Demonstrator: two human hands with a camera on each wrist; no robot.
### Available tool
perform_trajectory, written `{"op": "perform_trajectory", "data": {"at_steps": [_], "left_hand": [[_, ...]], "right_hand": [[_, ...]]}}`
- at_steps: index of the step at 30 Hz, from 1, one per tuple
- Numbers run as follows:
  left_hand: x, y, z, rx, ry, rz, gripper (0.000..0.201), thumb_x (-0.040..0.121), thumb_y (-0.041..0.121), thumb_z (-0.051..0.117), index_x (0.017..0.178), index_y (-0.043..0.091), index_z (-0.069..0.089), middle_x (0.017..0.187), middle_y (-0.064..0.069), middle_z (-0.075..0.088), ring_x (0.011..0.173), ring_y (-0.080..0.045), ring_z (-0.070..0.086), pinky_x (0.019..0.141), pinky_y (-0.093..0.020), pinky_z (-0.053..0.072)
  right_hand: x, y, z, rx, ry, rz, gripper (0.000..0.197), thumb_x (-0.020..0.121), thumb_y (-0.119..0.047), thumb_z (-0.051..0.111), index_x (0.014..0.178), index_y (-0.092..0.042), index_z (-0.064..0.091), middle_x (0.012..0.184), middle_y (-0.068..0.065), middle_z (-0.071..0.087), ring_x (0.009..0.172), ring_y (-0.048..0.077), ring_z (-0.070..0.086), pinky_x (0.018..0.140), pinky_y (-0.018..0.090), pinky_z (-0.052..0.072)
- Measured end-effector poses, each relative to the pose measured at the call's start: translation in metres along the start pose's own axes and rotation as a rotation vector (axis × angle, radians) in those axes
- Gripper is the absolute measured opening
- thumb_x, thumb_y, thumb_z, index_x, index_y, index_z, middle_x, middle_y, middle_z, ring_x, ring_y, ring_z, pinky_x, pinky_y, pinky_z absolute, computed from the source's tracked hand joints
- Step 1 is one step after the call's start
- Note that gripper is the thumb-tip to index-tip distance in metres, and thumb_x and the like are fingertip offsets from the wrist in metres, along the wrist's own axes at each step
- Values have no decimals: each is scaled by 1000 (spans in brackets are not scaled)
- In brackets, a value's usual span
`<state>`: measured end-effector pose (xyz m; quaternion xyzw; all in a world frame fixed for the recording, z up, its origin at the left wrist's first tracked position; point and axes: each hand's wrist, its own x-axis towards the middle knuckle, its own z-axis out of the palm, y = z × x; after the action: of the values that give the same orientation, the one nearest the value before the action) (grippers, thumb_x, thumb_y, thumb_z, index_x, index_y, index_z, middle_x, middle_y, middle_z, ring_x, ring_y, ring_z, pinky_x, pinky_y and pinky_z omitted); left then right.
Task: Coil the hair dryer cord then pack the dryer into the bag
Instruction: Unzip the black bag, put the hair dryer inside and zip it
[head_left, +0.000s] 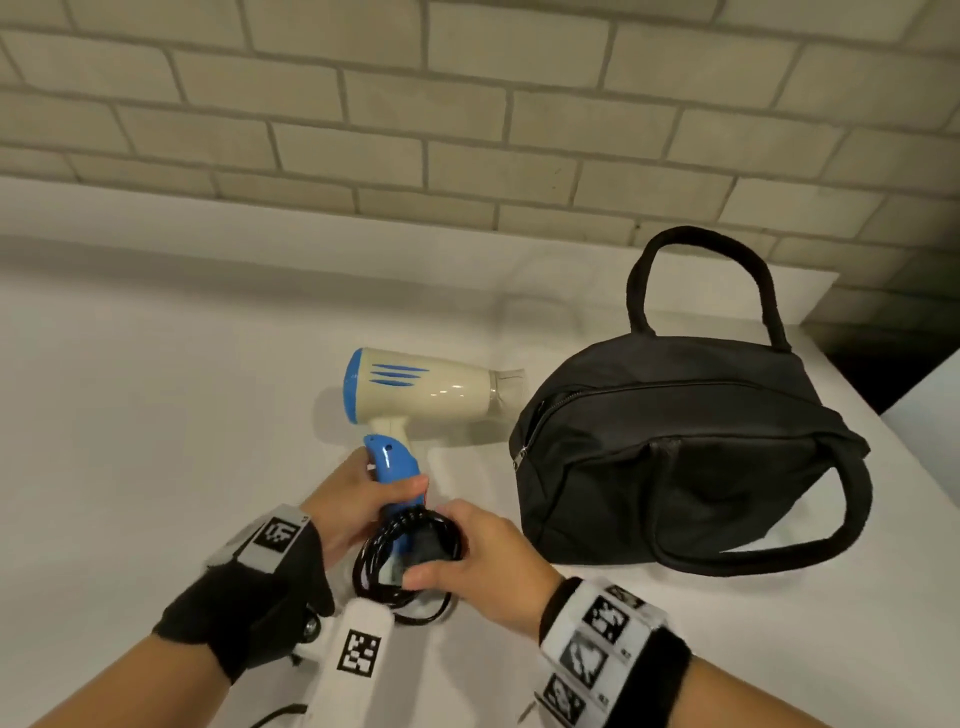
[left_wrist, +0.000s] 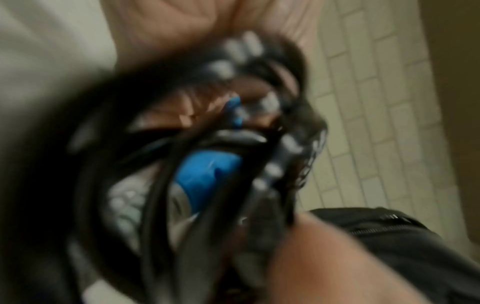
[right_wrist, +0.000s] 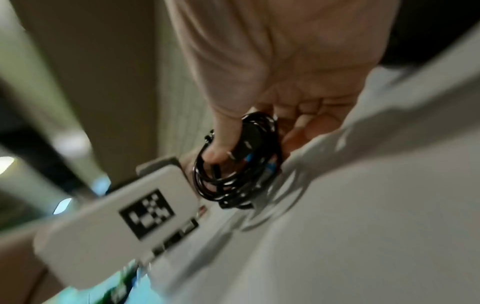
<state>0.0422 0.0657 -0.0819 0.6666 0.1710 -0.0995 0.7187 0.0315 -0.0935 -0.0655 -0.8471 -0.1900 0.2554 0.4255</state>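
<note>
A pale brick wall (head_left: 467, 104) backs the white tabletop (head_left: 130, 415). The hair dryer (head_left: 415, 387) lies on it just beyond both hands, nozzle pointing toward the black bag (head_left: 675, 457), which sits zipped to the right of the right hand. The left hand (head_left: 353, 499) is wrapped around the blue handle (head_left: 389, 462). The right hand (head_left: 483, 561) pinches the coiled black cord (head_left: 379, 566) at the handle's base, thumb through the loops. The 2 hands nearly touch.
</note>
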Motion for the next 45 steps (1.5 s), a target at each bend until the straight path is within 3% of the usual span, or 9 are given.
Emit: {"op": "perform_trajectory", "data": {"at_steps": [9,14,19,25,29,32,36,39,45], "left_hand": [[-41,36,-2,-188,-101,204,76,40,32,88,105,18,51,83,-2,73,68,-13,70,52,-21,54],[-62,59,-7,-252,-128,276,98,25,46,88,113,23,53,103,-2,72,88,-20,70,60,-23,56],[-83,92,1,-176,-229,380,92,28,50,87,111,29,53,102,-6,72,90,-26,69,62,-24,57],[-95,134,42,160,-341,533,68,49,66,67,101,23,59,85,4,74,80,-9,70,60,-16,53],[-89,166,71,221,-366,647,49,63,62,42,99,33,61,97,-1,68,82,-18,64,60,-20,54],[-77,161,91,299,-315,705,40,61,59,51,94,39,57,97,13,65,87,-4,61,72,-27,54],[-63,126,119,1041,-219,769,59,72,55,59,124,36,38,118,21,45,111,2,40,99,-22,39],[-49,112,140,1314,-134,793,72,76,55,54,137,28,23,137,10,39,124,-10,33,105,-27,30],[-39,113,154,1363,-245,762,35,79,22,53,113,27,48,102,3,50,99,-19,46,88,-29,37]], "right_hand": [[6,-39,-3,173,203,-278,50,56,-22,85,85,-36,47,123,-9,35,118,5,37,95,6,30],[-1,-65,-19,274,38,-306,63,63,-8,81,88,-38,31,120,4,50,99,11,51,96,35,46],[-22,-109,-60,102,-53,-331,101,66,0,76,137,-31,11,116,0,53,107,17,57,96,28,46],[-57,-132,-108,-45,51,-319,42,64,5,69,101,-5,52,87,11,63,75,25,61,70,41,53],[-78,-126,-146,175,35,-303,32,53,14,57,77,-6,55,63,4,55,58,15,54,52,24,47],[-92,-114,-183,272,207,-299,34,51,16,55,78,-4,54,70,11,59,68,24,60,65,42,54],[-98,-95,-231,111,447,-224,39,52,11,63,89,9,52,82,22,53,77,33,53,82,66,43],[-92,-80,-250,-59,462,-170,41,60,16,66,96,1,54,88,18,59,82,27,58,88,53,48],[-62,-45,-249,-310,195,-125,53,63,10,68,97,-26,47,93,4,63,85,13,63,78,27,54]]}}
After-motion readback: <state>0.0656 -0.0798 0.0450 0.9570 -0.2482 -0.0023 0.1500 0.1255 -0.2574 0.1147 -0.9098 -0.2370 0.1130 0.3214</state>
